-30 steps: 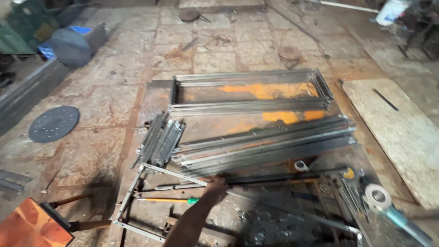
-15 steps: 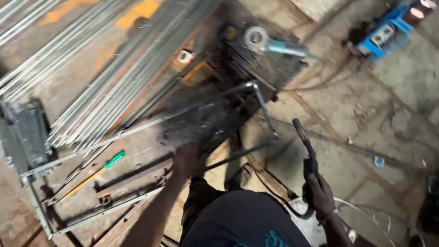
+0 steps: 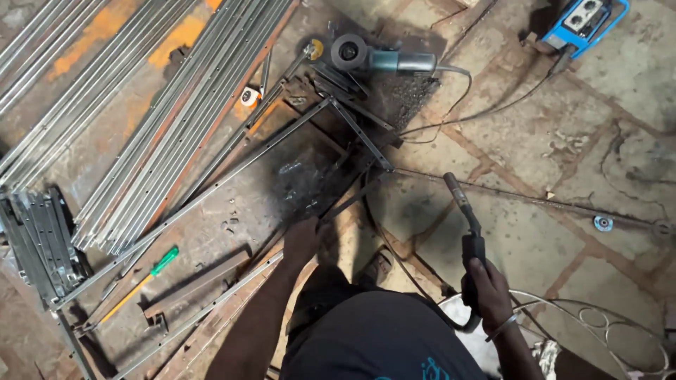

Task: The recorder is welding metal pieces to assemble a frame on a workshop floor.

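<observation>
My left hand [image 3: 303, 239] presses down on the near edge of the steel frame [image 3: 211, 184] lying on the floor, while my right hand [image 3: 487, 292] clamps the welding torch [image 3: 465, 214] over open paving to the right, well clear of the angle grinder [image 3: 384, 60] at the far side.

We see the metal frame [image 3: 211, 190] lying flat on the floor, with our left hand [image 3: 304, 239] on its near bar. The bundle of steel strips [image 3: 162, 105] lies behind the frame; the screwdriver [image 3: 141, 281] lies inside it, left of that hand. The angle grinder [image 3: 384, 60] sits beyond the frame's far corner. Our right hand [image 3: 486, 292] holds the welding torch [image 3: 465, 218] to the right, with the welding machine [image 3: 584, 21] far behind it
</observation>
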